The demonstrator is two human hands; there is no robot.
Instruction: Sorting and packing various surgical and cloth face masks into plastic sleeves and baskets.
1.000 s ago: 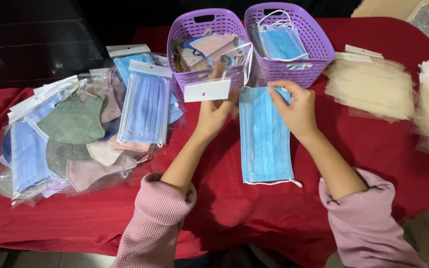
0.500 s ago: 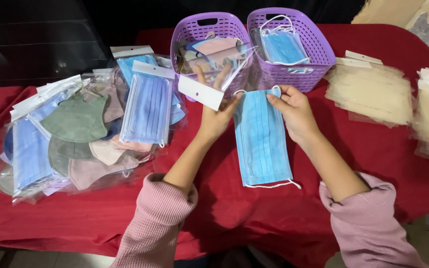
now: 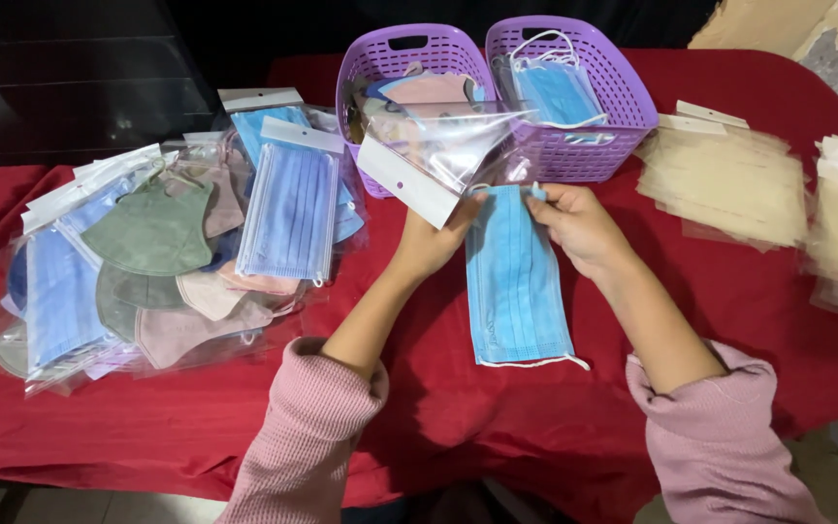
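A blue pleated face mask (image 3: 516,281) hangs over the red tablecloth (image 3: 147,417) in front of me. My right hand (image 3: 579,225) pinches its top right corner. My left hand (image 3: 434,238) grips the mask's top left edge together with a clear plastic sleeve (image 3: 438,146) that has a white header card. The sleeve tilts up toward the left purple basket (image 3: 380,63).
The left purple basket holds several mixed masks; the right purple basket (image 3: 623,121) holds blue ones. A heap of packaged masks (image 3: 167,252) in blue, green and pink lies at left. Stacks of beige packets (image 3: 729,180) lie at right.
The clear sleeve has lifted off the mask and tilted up toward the baskets. Both hands and the blue mask have shifted slightly left and down.
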